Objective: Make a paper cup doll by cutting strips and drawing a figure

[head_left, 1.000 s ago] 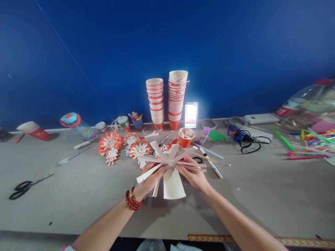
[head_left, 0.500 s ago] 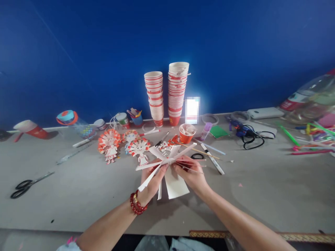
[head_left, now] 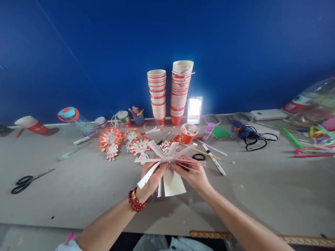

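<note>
Between my two hands is a white paper cup cut into strips [head_left: 173,184], its strips splayed outward like petals around a small centre. My left hand [head_left: 151,174] grips it from the left, thumb near the centre. From the other side my right hand [head_left: 195,176] pinches it, with several thin strips crossing over the fingers. One wide uncut flap hangs down between the hands. Just beyond lie paper dolls with orange-and-white fringed heads; the nearest paper doll [head_left: 140,148] is partly covered by the strips. How the fingers close underneath is hidden.
Two tall stacks of paper cups [head_left: 157,97] stand by the blue wall. An orange cup of scraps [head_left: 188,133], a white marker [head_left: 214,160] and a black tape ring [head_left: 199,157] lie beyond my right hand. Scissors [head_left: 28,182] rest far left; a glue gun [head_left: 246,131] sits right.
The cut cup has tilted slightly, and its left strips and wide flap sit a little higher. Both hands keep their hold. The whole view has shifted slightly.
</note>
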The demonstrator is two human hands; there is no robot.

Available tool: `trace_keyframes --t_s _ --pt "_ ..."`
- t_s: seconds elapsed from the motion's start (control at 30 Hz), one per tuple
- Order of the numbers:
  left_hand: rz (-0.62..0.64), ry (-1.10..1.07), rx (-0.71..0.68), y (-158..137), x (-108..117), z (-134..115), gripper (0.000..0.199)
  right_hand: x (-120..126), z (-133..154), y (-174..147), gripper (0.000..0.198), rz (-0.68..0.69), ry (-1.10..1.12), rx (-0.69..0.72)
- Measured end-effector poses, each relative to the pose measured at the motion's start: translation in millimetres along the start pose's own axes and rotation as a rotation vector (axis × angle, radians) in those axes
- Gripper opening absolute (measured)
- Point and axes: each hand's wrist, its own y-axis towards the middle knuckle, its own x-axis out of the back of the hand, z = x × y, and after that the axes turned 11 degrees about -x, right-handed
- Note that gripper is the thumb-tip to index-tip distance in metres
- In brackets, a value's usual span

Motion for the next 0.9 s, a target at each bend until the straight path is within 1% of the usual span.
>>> trace_keyframes --t_s 0.07,0.17,0.33,0.53,0.67,0.9 --pt "-0.001 0.011 -0.021 0 0 1 0.025 -1 -2 -1 0.022 0.036 0.048 -0.058" --pt "0.004 0.03 -0.043 1 1 1 0.019 -1 -4 -1 0.023 0.015 0.09 -0.095" --pt "-0.009 0.043 -0.043 1 3 5 0.016 -2 -5 -1 0.018 -0.018 0.093 -0.068" --pt "-0.027 0.061 -0.042 -1 2 7 0.016 -3 1 -3 0.022 -0.038 0.0 -0.008" --pt "-0.026 0.067 -0.035 0 2 4 0.019 -3 2 -4 0.022 -0.02 -0.041 0.017" --pt "-0.04 0.064 -0.039 -1 2 -6 0.016 -2 -1 -3 0.021 -0.019 -0.078 0.076"
